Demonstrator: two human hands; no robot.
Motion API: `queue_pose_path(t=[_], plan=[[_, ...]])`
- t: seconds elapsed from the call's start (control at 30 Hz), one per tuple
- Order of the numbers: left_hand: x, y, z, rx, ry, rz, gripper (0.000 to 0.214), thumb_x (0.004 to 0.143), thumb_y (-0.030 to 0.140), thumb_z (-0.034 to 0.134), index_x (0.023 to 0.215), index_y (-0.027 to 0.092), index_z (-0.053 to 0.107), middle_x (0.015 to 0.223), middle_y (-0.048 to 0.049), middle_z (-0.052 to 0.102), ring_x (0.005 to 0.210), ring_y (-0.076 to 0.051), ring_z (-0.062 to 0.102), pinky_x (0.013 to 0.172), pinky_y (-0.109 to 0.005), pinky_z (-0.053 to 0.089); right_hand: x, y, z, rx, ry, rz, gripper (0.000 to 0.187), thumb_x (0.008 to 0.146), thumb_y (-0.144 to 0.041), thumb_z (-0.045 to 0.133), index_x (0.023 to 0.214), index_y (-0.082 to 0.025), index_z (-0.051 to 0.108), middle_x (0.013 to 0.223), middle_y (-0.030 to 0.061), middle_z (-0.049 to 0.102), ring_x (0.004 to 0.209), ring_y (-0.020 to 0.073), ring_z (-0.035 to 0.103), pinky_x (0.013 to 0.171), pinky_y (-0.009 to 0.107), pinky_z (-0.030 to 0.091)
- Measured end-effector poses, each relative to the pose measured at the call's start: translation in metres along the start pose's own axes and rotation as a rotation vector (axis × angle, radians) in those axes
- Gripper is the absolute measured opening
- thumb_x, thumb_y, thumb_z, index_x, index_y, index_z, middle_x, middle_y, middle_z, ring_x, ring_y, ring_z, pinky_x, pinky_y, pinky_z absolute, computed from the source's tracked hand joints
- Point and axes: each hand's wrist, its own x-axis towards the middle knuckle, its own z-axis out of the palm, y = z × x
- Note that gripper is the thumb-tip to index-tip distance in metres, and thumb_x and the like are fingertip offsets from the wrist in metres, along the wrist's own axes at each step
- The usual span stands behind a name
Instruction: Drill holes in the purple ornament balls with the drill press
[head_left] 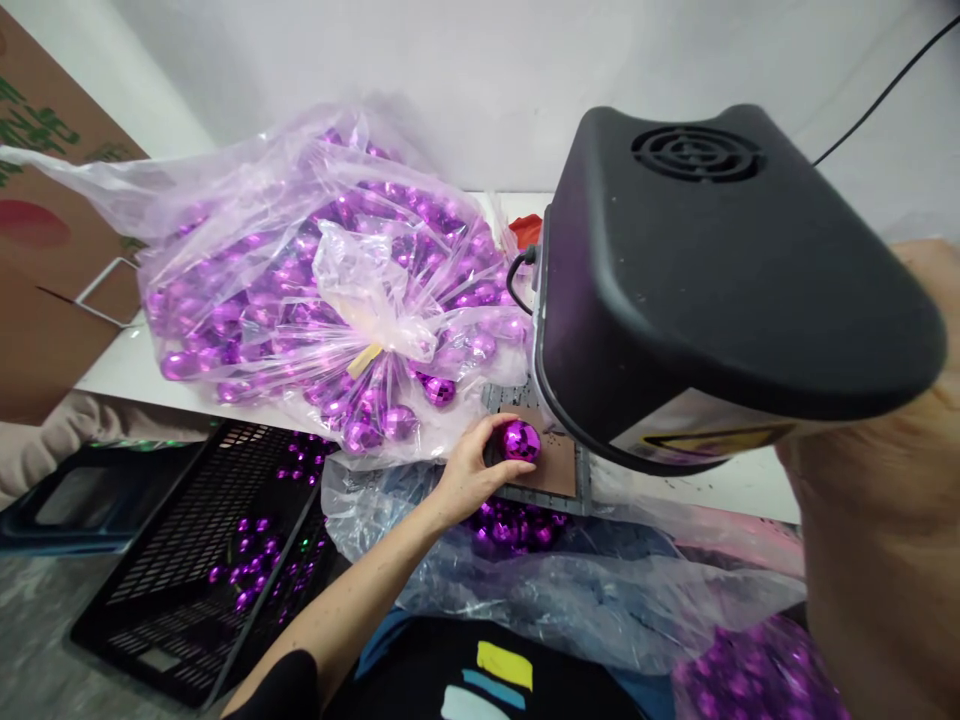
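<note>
Black machine (pixel 720 290): big, with a round vent on top, it hangs over the white surface (pixel 127 370).
Bag (pixel 330 290): clear plastic, full of shiny purple balls, lying on the surface just left of the machine.
Crate (pixel 187 560): black, low down on the left, with a few purple balls inside.
Left hand (pixel 469 475): its fingers are wrapped around one purple ball (pixel 520 440).
Purple ball: it sits on a brown pad (pixel 551 465) under the machine's front edge.
Right hand: maybe the blurry tan shape at the right; I cannot tell its grip.
</note>
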Motion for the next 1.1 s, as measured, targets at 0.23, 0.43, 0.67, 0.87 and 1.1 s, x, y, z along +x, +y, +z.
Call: queue_pose_path(t=[0.23, 0.43, 0.67, 0.87, 1.1], plan=[[0.007, 0.000, 0.008, -0.007, -0.035, -0.027, 0.054, 0.078, 0.043, 0.080, 0.124, 0.021, 0.066, 0.122, -0.0092, 0.071, 0.116, -0.030, 0.064, 0.108, -0.047, 0.047, 0.000, -0.001, -0.002, -0.037, 0.004, 0.008, 0.020, 0.092, -0.033, 0.058, 0.091, -0.014, 0.065, 0.064, -0.0020, 0.045, 0.058, -0.0032, 0.043, 0.052, 0.009, 0.032], [0.017, 0.004, -0.001, -0.080, 0.008, -0.075, 0.045, 0.093, 0.048, 0.059, 0.127, 0.019, 0.066, 0.123, -0.0086, 0.072, 0.116, -0.028, 0.064, 0.108, -0.044, 0.047, 0.000, -0.002, -0.002, -0.045, 0.028, 0.021, 0.021, 0.090, -0.033, 0.061, 0.087, -0.012, 0.063, 0.068, -0.0012, 0.046, 0.064, -0.0031, 0.044, 0.056, 0.009, 0.034], [0.013, 0.006, -0.002, 0.059, -0.004, -0.013, 0.042, 0.095, 0.046, 0.058, 0.127, 0.019, 0.066, 0.117, -0.0085, 0.073, 0.112, -0.027, 0.064, 0.107, -0.044, 0.046, 0.001, -0.003, 0.001, -0.055, 0.024, 0.051, 0.029, 0.092, -0.041, 0.058, 0.086, -0.012, 0.063, 0.073, 0.0003, 0.046, 0.070, -0.0032, 0.042, 0.060, 0.009, 0.033], [0.012, 0.013, 0.009, 0.318, -0.042, 0.133, 0.042, 0.092, 0.044, 0.062, 0.126, 0.020, 0.063, 0.125, -0.0111, 0.069, 0.119, -0.030, 0.061, 0.111, -0.050, 0.042, 0.001, -0.001, -0.002, -0.062, 0.027, 0.036, 0.032, 0.092, -0.043, 0.058, 0.087, -0.012, 0.063, 0.073, 0.0000, 0.048, 0.071, -0.0034, 0.043, 0.061, 0.009, 0.033], [0.011, 0.006, 0.023, 0.310, -0.042, 0.180, 0.054, 0.083, 0.042, 0.075, 0.131, 0.025, 0.056, 0.125, -0.0107, 0.067, 0.120, -0.031, 0.060, 0.110, -0.053, 0.044, -0.001, -0.003, -0.003, -0.066, 0.024, 0.048, 0.023, 0.092, -0.034, 0.059, 0.089, -0.012, 0.064, 0.073, -0.0012, 0.047, 0.073, -0.0043, 0.044, 0.064, 0.008, 0.037]])
